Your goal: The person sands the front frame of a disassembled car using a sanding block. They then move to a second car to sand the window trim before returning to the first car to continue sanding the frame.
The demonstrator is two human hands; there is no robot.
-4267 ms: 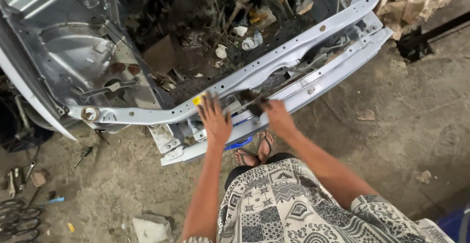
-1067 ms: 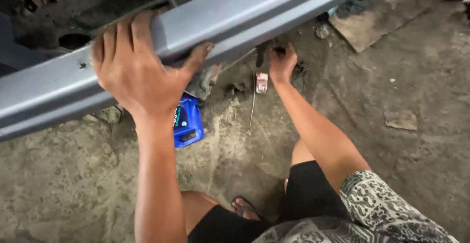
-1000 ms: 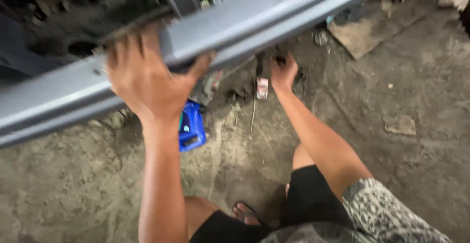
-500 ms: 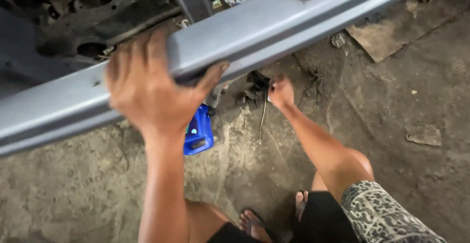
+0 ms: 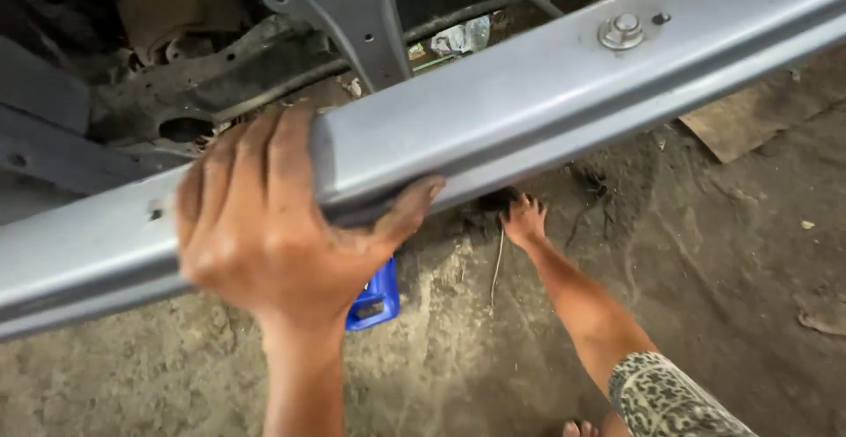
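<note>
Closer now, my left hand [image 5: 264, 225] is clamping the grey metal beam [image 5: 546, 102]; my right hand [image 5: 525, 222], fingers spread, is reaching under slowly.

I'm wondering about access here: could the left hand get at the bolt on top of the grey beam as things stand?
Probably yes: the left hand grips the grey beam, and the bolt sits exposed on its top face further along, with nothing between them.

A car repair workshop: a bare grey metal crossbeam [image 5: 546, 102] with a bolt [image 5: 621, 30] spans a stripped engine bay [image 5: 203, 76] of dirty parts, above a stained, dusty concrete floor [image 5: 705, 270] with cardboard scraps [image 5: 731, 124].
</note>
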